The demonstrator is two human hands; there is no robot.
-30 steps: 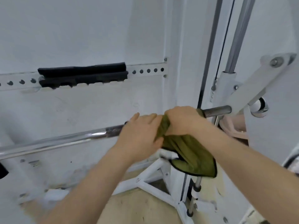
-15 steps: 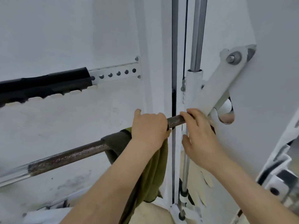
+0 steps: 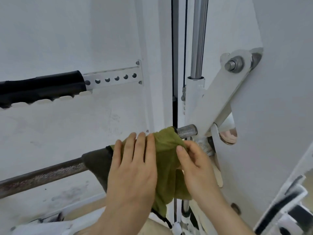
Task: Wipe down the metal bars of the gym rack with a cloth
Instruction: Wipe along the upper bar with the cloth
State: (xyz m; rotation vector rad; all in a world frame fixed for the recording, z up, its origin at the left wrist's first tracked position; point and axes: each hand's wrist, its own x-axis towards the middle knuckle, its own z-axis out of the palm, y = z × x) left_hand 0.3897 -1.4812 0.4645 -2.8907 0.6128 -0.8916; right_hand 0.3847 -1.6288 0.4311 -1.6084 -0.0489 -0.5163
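A knurled metal bar (image 3: 44,175) runs from lower left up to its end (image 3: 187,131) at the white rack arm. An olive green cloth (image 3: 166,150) is draped over the bar near that end and hangs below it. My left hand (image 3: 133,167) lies over the cloth on the bar, its fingers straight and side by side. My right hand (image 3: 193,160) pinches a fold of the cloth just right of the left hand. The bar under the cloth is hidden.
A white rack upright (image 3: 157,65) and a chrome guide rod (image 3: 199,36) rise behind the bar. A white pivot arm with a bolt (image 3: 234,64) slants at the right. A perforated white strip with a black pad (image 3: 42,85) sits on the wall at left.
My left hand went from gripping the cloth on the bar to lying flat on it. My right hand left the bar's end and took hold of the cloth, which now spreads further right.
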